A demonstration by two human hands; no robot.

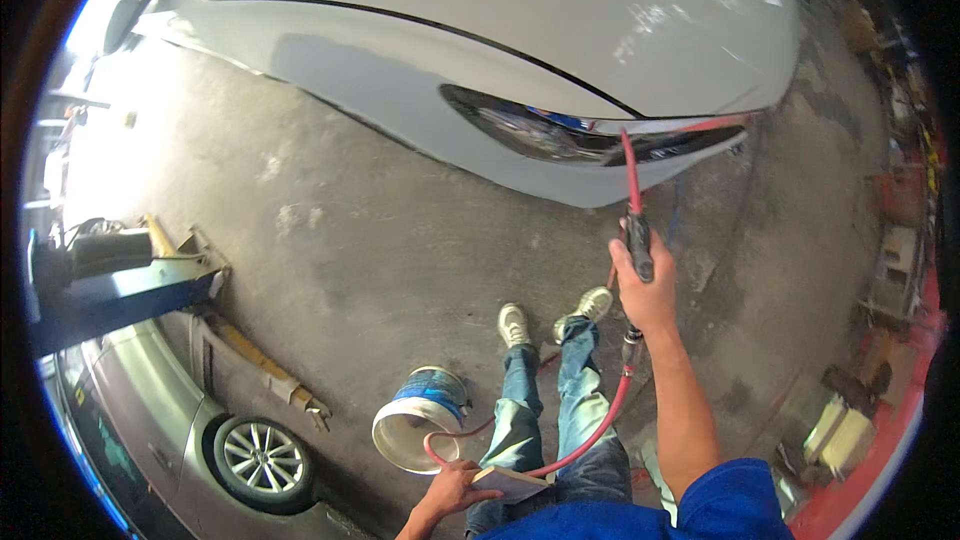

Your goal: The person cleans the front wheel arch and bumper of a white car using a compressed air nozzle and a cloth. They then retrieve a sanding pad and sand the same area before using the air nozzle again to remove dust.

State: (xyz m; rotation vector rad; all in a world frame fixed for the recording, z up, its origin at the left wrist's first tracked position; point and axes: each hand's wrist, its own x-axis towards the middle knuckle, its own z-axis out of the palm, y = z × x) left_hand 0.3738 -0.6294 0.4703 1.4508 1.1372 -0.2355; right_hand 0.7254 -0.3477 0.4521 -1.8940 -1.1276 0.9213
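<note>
My right hand (645, 285) is wrapped round an air blow gun (638, 240) with a black body and a long red nozzle. Its tip points at the headlight (545, 130) of a light grey car (440, 0); whether it touches cannot be told. From the gun's lower end a red hose (600, 430) curves down past my legs toward my left hand (455, 488). That hand, low in the view by my thigh, grips a flat, pale rectangular block (512, 483). A duller grey patch (340, 75) covers part of the car's fender beside the headlight.
A white and blue bucket (425, 410) stands on the concrete floor (400, 230) left of my feet. At the lower left are a second car (150, 410) and a lift with yellow arms (255, 360). Clutter (840, 430) lines the right side.
</note>
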